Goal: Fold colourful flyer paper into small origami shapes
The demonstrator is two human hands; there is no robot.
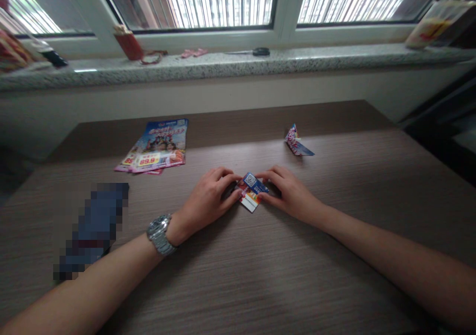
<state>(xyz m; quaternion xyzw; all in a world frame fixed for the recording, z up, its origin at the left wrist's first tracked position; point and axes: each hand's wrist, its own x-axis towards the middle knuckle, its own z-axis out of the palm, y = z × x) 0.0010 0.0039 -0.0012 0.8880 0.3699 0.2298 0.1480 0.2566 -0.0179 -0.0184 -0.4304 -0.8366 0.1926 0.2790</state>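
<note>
A small folded paper (250, 194), printed in blue, red and white with a square code on its upper part, sits at the middle of the brown table (238, 265). My left hand (211, 194) pinches its left side between thumb and fingers, and a metal watch (161, 234) is on that wrist. On the opposite side, my right hand (288, 191) grips the right corner with thumb and forefinger. Beyond my right hand stands a folded paper figure (296, 141) of similar print, with a pointed tip and a flat blue tail.
A stack of printed flyers (161, 144) lies at the table's back left. Nearer is a blurred-out dark blue object (94, 228), beside my left forearm. On the granite windowsill (208, 67) are scissors (260, 51), a red container (128, 43) and small pink items (194, 53).
</note>
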